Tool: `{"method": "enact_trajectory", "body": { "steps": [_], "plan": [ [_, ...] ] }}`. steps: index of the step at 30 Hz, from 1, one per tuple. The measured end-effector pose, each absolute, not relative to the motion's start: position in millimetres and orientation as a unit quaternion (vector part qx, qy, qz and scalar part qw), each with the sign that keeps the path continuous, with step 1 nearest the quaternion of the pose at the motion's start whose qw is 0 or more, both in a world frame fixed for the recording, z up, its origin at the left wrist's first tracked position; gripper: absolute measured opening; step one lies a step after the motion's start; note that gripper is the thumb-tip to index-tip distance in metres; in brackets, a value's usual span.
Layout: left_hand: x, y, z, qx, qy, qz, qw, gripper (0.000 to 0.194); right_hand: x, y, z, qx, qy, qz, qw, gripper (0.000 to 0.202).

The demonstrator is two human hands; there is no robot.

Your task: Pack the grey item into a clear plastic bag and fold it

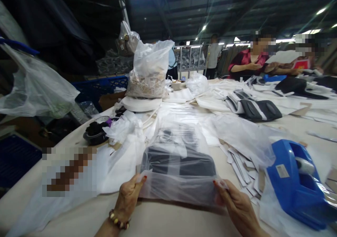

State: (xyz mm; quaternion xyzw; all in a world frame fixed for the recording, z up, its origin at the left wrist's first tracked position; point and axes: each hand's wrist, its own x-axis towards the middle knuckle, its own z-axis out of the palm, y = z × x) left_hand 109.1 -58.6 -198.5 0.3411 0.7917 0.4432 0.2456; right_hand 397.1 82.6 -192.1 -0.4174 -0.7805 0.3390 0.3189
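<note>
My left hand (128, 196) pinches the near left corner of a clear plastic bag (179, 173) lying on the table. My right hand (234, 203) grips the bag's near right corner. Inside the bag lies a flat dark item (181, 163) under a printed paper sheet. A beaded bracelet sits on my left wrist. Both hands rest low, close to the table's front edge.
A blue tape dispenser (295, 184) stands right of my hand, beside loose paper slips (243, 166). A tall filled plastic bag (150, 72) stands at the back, dark folded items (259, 110) lie mid-table, and people work at the far right (250, 63).
</note>
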Motion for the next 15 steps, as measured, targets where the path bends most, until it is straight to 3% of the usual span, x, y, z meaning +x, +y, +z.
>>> {"method": "enact_trajectory", "body": {
  "steps": [9,12,15],
  "plan": [
    [114,-46,-207,0.342,0.813,0.456,0.121,0.044,379,61,-216,-0.524,-0.692,0.272,0.415,0.045],
    [118,-44,-211,0.353,0.809,0.460,0.092,0.041,383,65,-221,-0.499,-0.732,0.215,0.410,0.050],
    [121,-41,-209,0.324,0.826,0.448,0.115,0.045,386,77,-219,-0.525,-0.715,0.241,0.394,0.042]
  ]
}}
